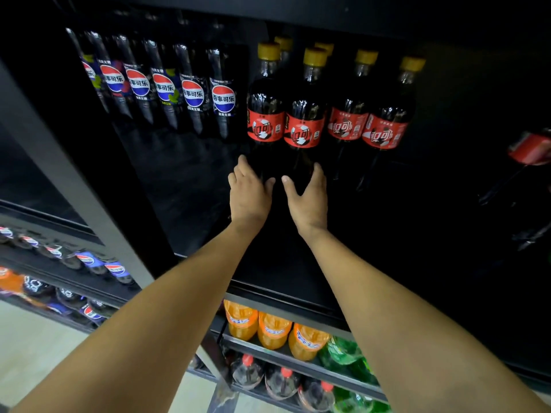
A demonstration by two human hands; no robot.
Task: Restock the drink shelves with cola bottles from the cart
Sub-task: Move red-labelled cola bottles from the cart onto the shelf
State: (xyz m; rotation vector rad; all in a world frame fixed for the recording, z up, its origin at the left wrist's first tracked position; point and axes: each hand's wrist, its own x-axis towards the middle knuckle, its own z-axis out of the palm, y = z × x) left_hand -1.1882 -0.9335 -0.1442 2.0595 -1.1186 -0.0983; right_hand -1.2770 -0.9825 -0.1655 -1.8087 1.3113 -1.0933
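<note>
My left hand (249, 193) is wrapped round the lower body of the first cola bottle (265, 114), a tall dark plastic bottle with a yellow cap and a red label. The fingers curl round its left side and the thumb lies up its right. My right hand (307, 199) grips the second cola bottle (304, 122), of the same make, in the same way, with the thumb on the left and the fingers curled round the right. The two bottles stand upright, side by side and touching, on the black upper shelf (193, 180), well back from its front edge.

Just to their right stand two more shelved cola bottles (347, 122), also red-labelled and yellow-capped. More yellow caps (283, 43) show in a row behind. To the left, close beside the first bottle, runs a line of slim black Pepsi bottles (193, 92) with round red, white and blue logos.

At the far right edge there is a blurred red-labelled shape (529, 147); I cannot tell what it is.

Below my forearms, the next shelf down holds orange soda bottles (271, 329) and green bottles (343, 350) beside them. Under those sits a row of dark red-capped bottles (283, 380). A grey upright post (59, 162) divides this unit from the one on the left, where blue-labelled Pepsi bottles (89, 260) fill the lower shelves.
</note>
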